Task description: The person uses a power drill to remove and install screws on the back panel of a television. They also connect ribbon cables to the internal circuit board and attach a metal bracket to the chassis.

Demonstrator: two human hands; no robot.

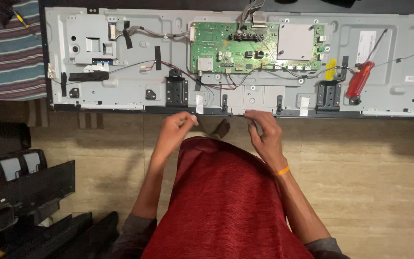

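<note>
A flat-screen set lies face down on the floor with its back cover off, baring the grey metal chassis (135,86). My left hand (176,130) and my right hand (264,132) are at the chassis's near edge, a hand's width apart. The fingertips of both hands pinch a thin strip (219,115) that runs along that edge between them. An orange band (282,170) circles my right wrist. A green circuit board (235,48) with wires sits on the chassis beyond my hands. My foot (222,128) shows between my hands.
A red-handled screwdriver (360,79) lies on the chassis at the right. A striped cloth (5,52) with a yellow-handled tool (20,18) is at the far left. Black plastic housing parts (20,192) are stacked at the lower left. A red garment (221,201) covers my lap.
</note>
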